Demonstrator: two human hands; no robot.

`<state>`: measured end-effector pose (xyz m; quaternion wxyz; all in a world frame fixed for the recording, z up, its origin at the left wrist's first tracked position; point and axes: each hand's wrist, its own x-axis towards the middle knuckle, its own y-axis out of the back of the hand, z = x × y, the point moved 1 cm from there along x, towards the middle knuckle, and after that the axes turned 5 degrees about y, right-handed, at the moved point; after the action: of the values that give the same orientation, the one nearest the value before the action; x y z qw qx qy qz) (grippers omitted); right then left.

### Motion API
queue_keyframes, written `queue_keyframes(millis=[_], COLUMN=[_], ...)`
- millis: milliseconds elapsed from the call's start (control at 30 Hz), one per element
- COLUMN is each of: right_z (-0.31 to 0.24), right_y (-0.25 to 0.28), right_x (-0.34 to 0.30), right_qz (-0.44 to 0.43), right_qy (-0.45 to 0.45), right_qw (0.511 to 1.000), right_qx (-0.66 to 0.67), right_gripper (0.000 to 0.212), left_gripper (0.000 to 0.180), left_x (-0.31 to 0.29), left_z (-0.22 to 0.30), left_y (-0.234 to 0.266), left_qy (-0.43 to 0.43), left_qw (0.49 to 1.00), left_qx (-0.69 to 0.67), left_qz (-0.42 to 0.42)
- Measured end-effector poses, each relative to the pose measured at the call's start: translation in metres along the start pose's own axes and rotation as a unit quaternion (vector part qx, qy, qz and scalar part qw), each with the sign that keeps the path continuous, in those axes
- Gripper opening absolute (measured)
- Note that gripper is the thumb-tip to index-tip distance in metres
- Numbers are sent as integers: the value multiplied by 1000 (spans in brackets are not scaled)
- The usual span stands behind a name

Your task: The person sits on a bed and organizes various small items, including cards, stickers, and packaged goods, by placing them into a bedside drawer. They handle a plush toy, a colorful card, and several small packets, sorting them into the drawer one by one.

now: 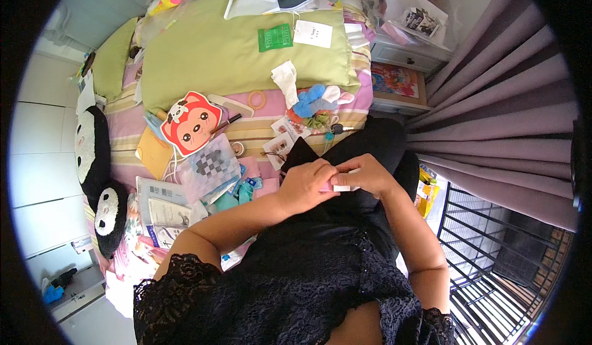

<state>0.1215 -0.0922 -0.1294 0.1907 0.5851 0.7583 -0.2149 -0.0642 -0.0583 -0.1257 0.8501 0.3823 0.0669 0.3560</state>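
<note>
Just above my lap, my left hand (308, 186) and my right hand (365, 175) meet with fingers closed. Between them is a small pink and white piece (335, 188), mostly covered by the fingers, so its kind does not show. A dark pointed flap (300, 153) sticks out beyond my left hand. Near it on the bed lie printed cards (279, 150) and a key (343, 128) with a furry blue charm (310, 101). Left of my left hand are teal cloth pieces (243, 195) and a checkered clear pouch (213, 166).
A striped bedsheet (117, 150) carries a red fox-faced case (192, 123), a beaded bracelet (256, 100), papers (166, 212) and a green pillow (203, 49). Black-and-white plush toys (111, 209) line the left edge. On the right are a grey curtain (493, 110), a nightstand (401, 55) and black railings (481, 240).
</note>
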Motion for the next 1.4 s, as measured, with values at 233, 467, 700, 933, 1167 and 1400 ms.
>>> queue_keyframes(millis=[233, 467, 700, 933, 1167, 1400], right_z=[4, 10, 6, 13, 14, 35], right_y=[1, -14, -15, -7, 18, 82], right_x=[-4, -17, -43, -42, -53, -61], right_qz=[-117, -101, -5, 10, 44, 99], right_qy=[-2, 30, 4, -32, -65, -60], right_qw=[989, 973, 962, 979, 996, 987], right_qx=[-94, -204, -274, -202, -40, 115], right_gripper=[34, 34, 45, 49, 52, 34], left_gripper=[55, 49, 50, 74, 41, 44], left_x=[-13, -19, -7, 20, -17, -55], left_z=[16, 11, 9, 6, -115, -182], left_y=[-5, -8, -17, 15, 87, 104], left_qy=[-97, -132, -173, -178, 107, 223], left_qw=[995, 990, 977, 960, 990, 926], left_qx=[17, -18, -21, -114, 78, 300], left_qz=[5, -48, -120, -184, 40, -42])
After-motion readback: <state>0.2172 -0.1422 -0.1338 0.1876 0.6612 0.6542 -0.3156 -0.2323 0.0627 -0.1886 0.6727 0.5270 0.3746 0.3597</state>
